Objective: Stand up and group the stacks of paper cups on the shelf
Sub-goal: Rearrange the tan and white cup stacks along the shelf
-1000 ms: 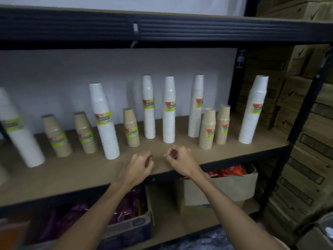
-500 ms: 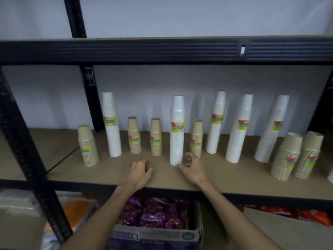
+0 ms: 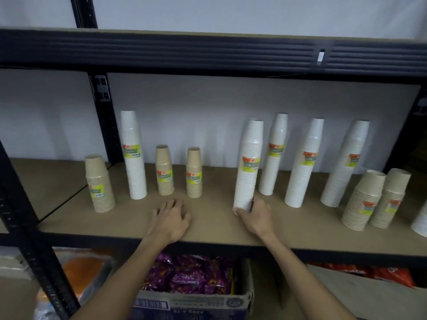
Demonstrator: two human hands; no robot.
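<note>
Upright cup stacks stand in a row on the wooden shelf (image 3: 215, 229). From the left come a short brown stack (image 3: 99, 183), a tall white stack (image 3: 133, 155) and two short brown stacks (image 3: 164, 170) (image 3: 194, 173). My right hand (image 3: 256, 217) grips the base of a tilted tall white stack (image 3: 248, 167). Three more tall white stacks (image 3: 272, 155) (image 3: 303, 162) (image 3: 344, 165) lean behind it to the right. Two brown stacks (image 3: 362, 202) (image 3: 390, 199) stand at the far right. My left hand (image 3: 172, 215) rests on the board with fingers spread, holding nothing.
A black upper shelf beam (image 3: 208, 51) runs overhead, and a black post (image 3: 30, 215) slants at the near left. Below the shelf sits a cardboard box of purple packets (image 3: 191, 280). Another white stack (image 3: 420, 222) is cut off at the right edge.
My right hand has closed on the base of the tall white stack and shifted it right, tilting it. The brown stack that stood beside it is out of sight. My left hand has spread flat.
</note>
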